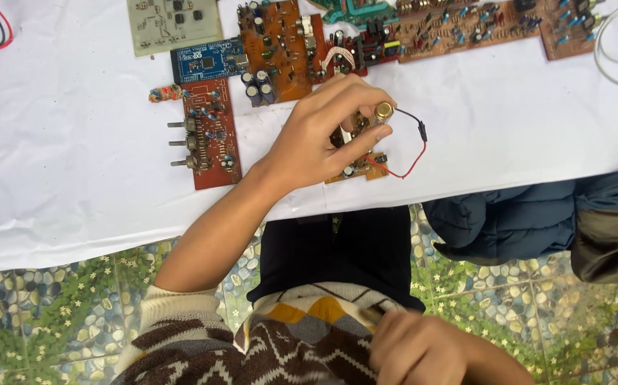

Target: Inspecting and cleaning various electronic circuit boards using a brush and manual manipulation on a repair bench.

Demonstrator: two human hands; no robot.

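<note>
We see the left hand [316, 139] reaching out over the table [74, 157], which is covered in white cloth. Its grip is clenched on a small orange board [357, 165] near the table's front edge: the fingers [355, 93] curl over the top and the thumb presses from the near side. A brass knob [384, 110] shows between thumb and fingertips. A wire [414, 153], black then red, loops from the board out to the right and back.

The right hand [423, 349] sits low, close to the body, over a patterned sweater [280, 342]. It looks closed around something thin, perhaps a pale stick, but the view there is too blurred for us to be sure.

Left of the held board lies a red board [213, 135] with three shafts sticking out of its left side. Behind it are a blue board [206, 60], a pale green one [173, 25], and a row of brown boards [466, 28] along the far edge. A dark blue jacket [508, 214] lies at the table's right front edge. The floor [52, 299] below has a pebble pattern.
</note>
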